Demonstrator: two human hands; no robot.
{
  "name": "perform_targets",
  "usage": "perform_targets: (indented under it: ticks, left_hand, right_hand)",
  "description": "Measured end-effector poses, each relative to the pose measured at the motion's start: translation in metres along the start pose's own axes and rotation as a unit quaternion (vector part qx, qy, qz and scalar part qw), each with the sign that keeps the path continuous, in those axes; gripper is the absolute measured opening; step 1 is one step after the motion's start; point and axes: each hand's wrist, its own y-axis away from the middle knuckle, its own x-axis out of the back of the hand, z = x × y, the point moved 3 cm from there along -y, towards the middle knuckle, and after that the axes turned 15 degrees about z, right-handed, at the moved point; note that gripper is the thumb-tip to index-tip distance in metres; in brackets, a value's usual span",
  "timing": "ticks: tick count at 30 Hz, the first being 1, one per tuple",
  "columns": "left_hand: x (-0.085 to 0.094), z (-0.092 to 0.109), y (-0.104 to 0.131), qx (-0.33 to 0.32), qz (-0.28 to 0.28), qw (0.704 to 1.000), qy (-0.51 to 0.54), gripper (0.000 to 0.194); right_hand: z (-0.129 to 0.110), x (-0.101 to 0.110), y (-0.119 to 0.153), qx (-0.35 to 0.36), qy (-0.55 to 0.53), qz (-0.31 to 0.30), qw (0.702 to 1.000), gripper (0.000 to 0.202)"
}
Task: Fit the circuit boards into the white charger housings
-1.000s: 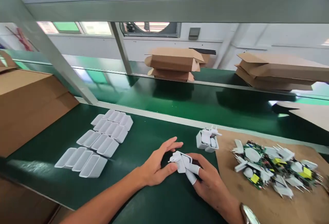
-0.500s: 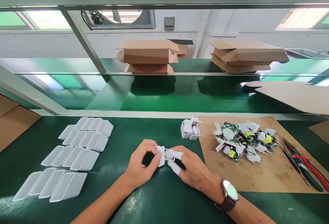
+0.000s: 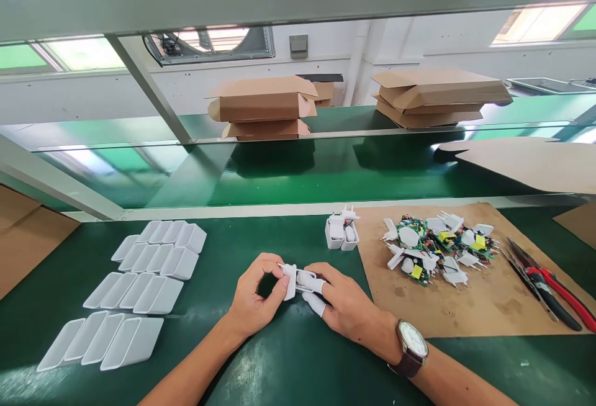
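My left hand (image 3: pixel 261 291) pinches a white plug plate (image 3: pixel 289 282) between thumb and fingers, a thin pin showing by the fingertips. My right hand (image 3: pixel 347 300), with white covers on two fingertips, grips a white plastic case (image 3: pixel 305 274) from the right. Plate and case meet in front of me, just above the green table; whether they are joined is hidden by the fingers. Beyond my right hand stand two filled white cases (image 3: pixel 342 232), with plug pins sticking up.
Rows of white cases (image 3: pixel 133 341) lie on the left. Several circuit boards with white plugs (image 3: pixel 419 248) are heaped on a brown sheet (image 3: pixel 395 316). Red-and-black pliers (image 3: pixel 554 288) and tweezers (image 3: pixel 524 275) lie at right. Cardboard boxes (image 3: pixel 265 108) sit on the shelf behind.
The camera view has tilted slightly. Both hands keep their hold at almost the same place, the plug plate and case staying close together.
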Motion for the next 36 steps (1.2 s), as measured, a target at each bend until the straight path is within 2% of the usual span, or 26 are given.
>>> perform_targets:
  ticks: [2, 3, 4, 6, 7, 9, 11, 13, 16, 19, 21, 22, 24, 26, 28, 31, 33, 36]
  left_hand:
    - [0.000, -0.003, 0.002, 0.007, -0.006, 1.000, 0.003, 0.004]
    - [0.000, -0.004, 0.003, 0.007, -0.010, 1.000, 0.004, 0.019]
    - [-0.001, -0.005, 0.005, 0.001, -0.018, 1.000, 0.001, 0.042]
    - [-0.003, -0.003, 0.008, -0.030, -0.038, 0.998, -0.027, 0.088]
    - [-0.004, -0.001, 0.009, -0.053, -0.046, 0.996, -0.048, 0.099]
    - [-0.007, 0.005, 0.011, -0.108, -0.051, 0.990, -0.079, 0.095]
    - [-0.009, 0.011, 0.010, -0.152, -0.038, 0.984, -0.080, 0.087]
    - [-0.010, 0.014, 0.009, -0.172, -0.025, 0.982, -0.071, 0.086]
    - [-0.010, 0.016, 0.006, -0.174, -0.016, 0.982, -0.069, 0.082]
    - [-0.009, 0.016, 0.005, -0.175, -0.026, 0.982, -0.072, 0.083]
    - [-0.009, 0.015, 0.005, -0.166, -0.049, 0.981, -0.083, 0.084]
    - [-0.010, 0.013, 0.006, -0.155, -0.060, 0.982, -0.094, 0.084]
    - [-0.011, 0.009, 0.007, -0.130, -0.076, 0.981, -0.126, 0.083]
    - [-0.012, 0.003, 0.010, -0.111, -0.082, 0.978, -0.157, 0.082]
    - [-0.014, -0.004, 0.012, -0.086, -0.080, 0.978, -0.173, 0.080]
    - [-0.012, -0.015, 0.013, -0.019, -0.057, 0.984, -0.165, 0.078]
    - [-0.009, -0.023, 0.010, 0.042, -0.031, 0.985, -0.162, 0.079]
    - [-0.008, -0.033, -0.004, 0.105, -0.001, 0.980, -0.168, 0.079]
  right_hand:
    - [0.001, -0.001, -0.002, -0.049, -0.054, 0.022, 0.997, 0.028]
    - [0.002, -0.001, -0.004, -0.094, -0.097, 0.036, 0.990, 0.028]
    - [0.004, -0.001, -0.005, -0.150, -0.152, 0.048, 0.976, 0.028]
    - [0.006, -0.005, -0.007, -0.283, -0.274, 0.050, 0.918, 0.028]
    - [0.006, -0.007, -0.007, -0.345, -0.327, 0.043, 0.879, 0.030]
    - [0.004, -0.012, -0.007, -0.430, -0.405, 0.016, 0.807, 0.038]
    - [0.002, -0.015, -0.006, -0.475, -0.445, -0.002, 0.760, 0.044]
    - [0.000, -0.015, -0.006, -0.495, -0.465, -0.007, 0.734, 0.050]
    - [-0.002, -0.015, -0.007, -0.505, -0.473, -0.008, 0.722, 0.053]
    - [-0.001, -0.016, -0.007, -0.499, -0.461, -0.011, 0.734, 0.053]
    - [0.002, -0.017, -0.006, -0.472, -0.428, 0.007, 0.770, 0.049]
    - [0.004, -0.016, -0.005, -0.445, -0.398, 0.031, 0.802, 0.045]
    - [0.006, -0.012, -0.005, -0.353, -0.303, 0.091, 0.881, 0.031]
    - [0.002, -0.009, -0.006, -0.219, -0.189, 0.119, 0.950, 0.019]
    - [-0.005, -0.007, -0.006, -0.092, -0.087, 0.113, 0.985, 0.019]
    - [-0.017, -0.004, -0.007, 0.028, 0.017, 0.104, 0.994, 0.019]
    - [-0.023, -0.003, -0.008, 0.081, 0.045, 0.095, 0.991, 0.016]
    - [-0.028, -0.005, -0.004, 0.134, 0.061, 0.048, 0.988, 0.012]
